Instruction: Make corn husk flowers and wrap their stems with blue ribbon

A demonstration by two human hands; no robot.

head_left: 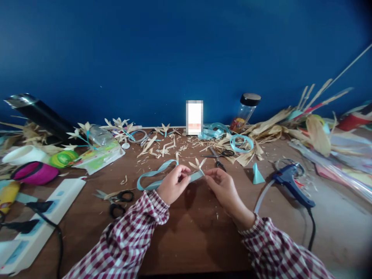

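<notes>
Between my hands is a small pale flower [197,164] with pointed petals that look like dried corn husk. My right hand [222,186] pinches its base between thumb and fingers. In my left hand [176,184], thumb and fingers are closed on a light blue ribbon [197,177], which runs to the flower's base. The ribbon's loose length loops out behind my left hand onto the table. Black-handled scissors [117,199] lie left of my left wrist, and a second pair of scissors [220,157] lies beyond my right hand.
At right, a blue glue gun [293,184] lies by a folded blue paper piece [257,174]. A white power strip [48,221] with black plugs sits at left. Husk scraps [165,145], a ribbon roll [241,143] and a jar [245,112] line the back before a blue wall.
</notes>
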